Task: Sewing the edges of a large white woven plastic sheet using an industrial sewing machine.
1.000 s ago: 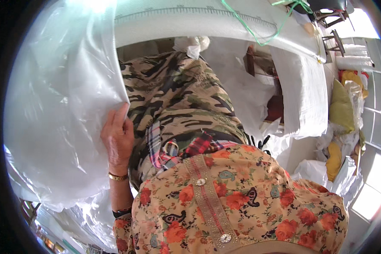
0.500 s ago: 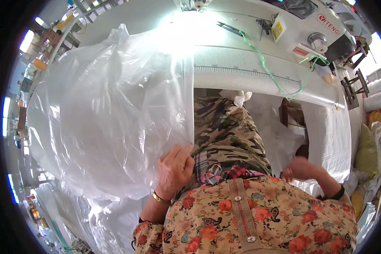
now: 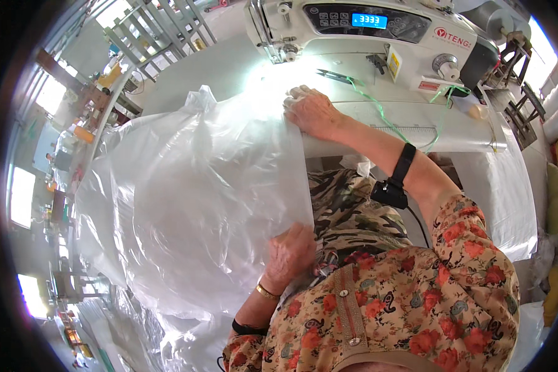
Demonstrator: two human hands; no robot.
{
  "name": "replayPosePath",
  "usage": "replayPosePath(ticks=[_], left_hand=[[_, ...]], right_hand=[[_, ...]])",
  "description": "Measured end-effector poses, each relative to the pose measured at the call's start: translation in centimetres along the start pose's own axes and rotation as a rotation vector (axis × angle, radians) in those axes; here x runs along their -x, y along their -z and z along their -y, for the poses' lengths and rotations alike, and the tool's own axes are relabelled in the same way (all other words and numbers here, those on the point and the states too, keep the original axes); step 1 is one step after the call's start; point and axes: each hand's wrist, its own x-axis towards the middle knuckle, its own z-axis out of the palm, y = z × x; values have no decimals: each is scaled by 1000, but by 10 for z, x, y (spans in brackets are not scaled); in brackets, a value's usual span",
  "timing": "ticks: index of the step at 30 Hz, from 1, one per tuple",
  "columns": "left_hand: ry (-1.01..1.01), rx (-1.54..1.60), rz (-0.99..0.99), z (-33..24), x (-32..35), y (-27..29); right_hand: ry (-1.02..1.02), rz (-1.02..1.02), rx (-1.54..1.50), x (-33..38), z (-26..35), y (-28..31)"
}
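A large sheet of clear plastic film (image 3: 186,186) spreads over the sewing table's left part and hangs toward my lap, its straight right edge running from the lit needle area down to me. Low on that edge, beside my lap, my left hand (image 3: 291,254) is closed on the plastic film. My right hand (image 3: 313,111) is at the upper end of the same edge, just below the sewing machine (image 3: 409,65), fingers bent and pinching the film. Glare from the machine's lamp washes out the film's far corner and the needle area.
Thread snips (image 3: 333,75) lie on the table right of the lamp glare, with green cord (image 3: 381,111) trailing over the table's front edge. White sheeting (image 3: 499,192) hangs at the right. Grey metal racks (image 3: 158,37) stand beyond the table at far left.
My right hand has gone from beside my waist up to the film's far end and taken hold there. My left hand keeps its grip low on the edge. The view has tilted up, showing more machine.
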Motion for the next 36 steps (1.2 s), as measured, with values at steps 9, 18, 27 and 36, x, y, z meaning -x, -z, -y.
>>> replayPosePath(ticks=[9, 18, 27, 36], left_hand=[[26, -25, -60, 26, -5, 9], [125, -223, -63, 53, -64, 19], [109, -246, 39, 69, -163, 30], [305, -44, 95, 65, -199, 40]], right_hand=[[10, 70, -28, -2, 3, 4], [16, 157, -128, -1, 14, 21], [41, 86, -78, 3, 7, 7], [-103, 196, -211, -1, 3, 10]])
